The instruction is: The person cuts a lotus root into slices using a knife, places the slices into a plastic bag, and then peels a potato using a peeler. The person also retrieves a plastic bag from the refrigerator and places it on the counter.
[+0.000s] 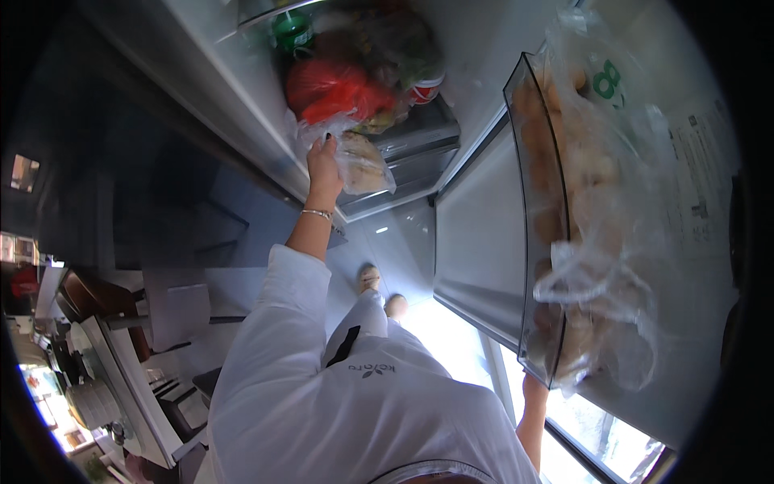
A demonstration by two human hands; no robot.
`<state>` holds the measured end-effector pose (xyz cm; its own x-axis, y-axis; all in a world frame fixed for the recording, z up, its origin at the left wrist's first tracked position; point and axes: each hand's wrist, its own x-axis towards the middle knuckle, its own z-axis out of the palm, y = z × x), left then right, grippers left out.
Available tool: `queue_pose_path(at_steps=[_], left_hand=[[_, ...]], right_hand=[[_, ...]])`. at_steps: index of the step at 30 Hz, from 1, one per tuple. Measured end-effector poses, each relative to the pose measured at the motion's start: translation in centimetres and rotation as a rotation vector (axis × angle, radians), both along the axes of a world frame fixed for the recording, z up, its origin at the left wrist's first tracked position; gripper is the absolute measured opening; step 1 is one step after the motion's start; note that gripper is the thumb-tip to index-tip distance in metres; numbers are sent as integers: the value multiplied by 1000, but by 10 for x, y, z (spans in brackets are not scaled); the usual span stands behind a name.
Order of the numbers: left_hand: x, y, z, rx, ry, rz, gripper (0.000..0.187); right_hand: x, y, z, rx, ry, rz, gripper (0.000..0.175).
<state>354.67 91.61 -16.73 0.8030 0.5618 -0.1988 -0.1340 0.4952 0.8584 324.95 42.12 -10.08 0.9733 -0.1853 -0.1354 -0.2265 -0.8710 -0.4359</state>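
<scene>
My left hand (325,164) is closed on the gathered top of a clear plastic bag (367,166) holding pale, flat food that I cannot identify. The bag hangs at the front of an open refrigerator, above its grey lower drawers (417,151). Just beyond my fingers is a red plastic bag (332,88) on the shelf. My right hand (533,380) is at the near end of the open refrigerator door (478,236). The door bin covers most of it, so its fingers are hidden.
A transparent door bin (544,181) holds eggs (532,145) and crumpled plastic bags (611,266). Deeper inside stand a green bottle (293,30) and a red-and-white tub (427,89). A table (130,387) and chairs (181,396) are to the left, across the tiled floor (399,233).
</scene>
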Motion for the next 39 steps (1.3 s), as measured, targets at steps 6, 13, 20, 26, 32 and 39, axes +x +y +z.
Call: queue_pose_path(at_steps=[6,13,20,26,32,39], left_hand=[[-141,3,40,-140,-47,-244,23],[-333,47,102,-410,-250,-257,36],[-522,29,184,-150,-313,83,39],[-681,-56,253,297,-49,634,34],[-925,-163,305,387,55,1047,33],[-1101,-314,301,370,142,1322,25]], right_hand=[[6,27,10,-57,-21,286,7],[17,127,41,-173,24,634,12],[51,222,59,-474,43,873,24],[111,271,30,-714,-174,1086,29],[38,316,45,-541,-290,1184,47],[-388,339,101,944,723,2054,28]])
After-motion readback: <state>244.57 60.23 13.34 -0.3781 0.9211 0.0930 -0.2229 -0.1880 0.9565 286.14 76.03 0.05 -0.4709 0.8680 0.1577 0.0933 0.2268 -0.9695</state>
